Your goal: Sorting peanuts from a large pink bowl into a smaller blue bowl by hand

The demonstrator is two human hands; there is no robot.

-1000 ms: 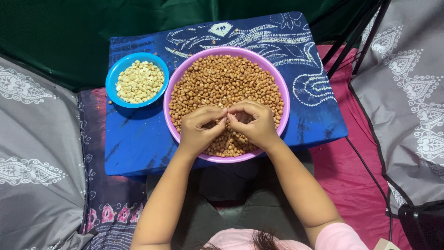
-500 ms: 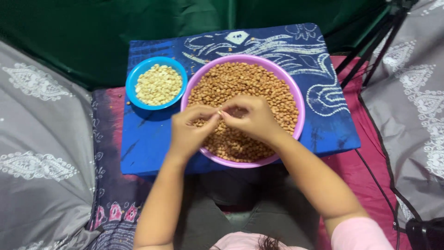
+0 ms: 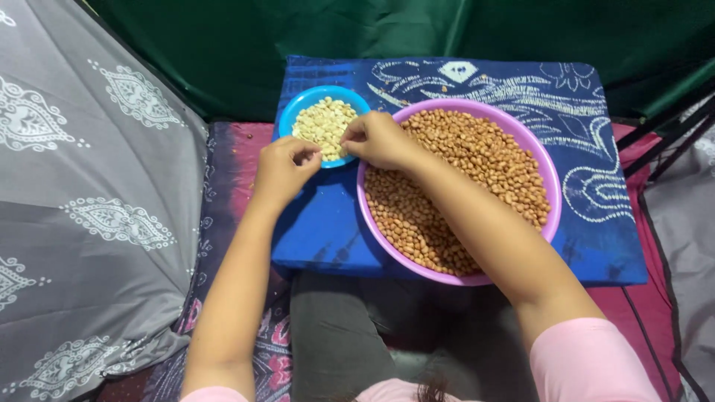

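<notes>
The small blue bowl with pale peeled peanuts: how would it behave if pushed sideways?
The small blue bowl is low and wide, so it would probably slide on the blue cloth rather than tip. It looks like light plastic. The loose peeled peanuts may shift.

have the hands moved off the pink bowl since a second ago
Yes: both hands, left hand and right hand, shifted left from the pink bowl to the blue bowl.

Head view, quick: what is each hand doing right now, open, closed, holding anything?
Left hand: fingers curled shut beside the blue bowl; contents cannot be told.
Right hand: fingertips pinched over the blue bowl's rim; contents cannot be told.
</notes>
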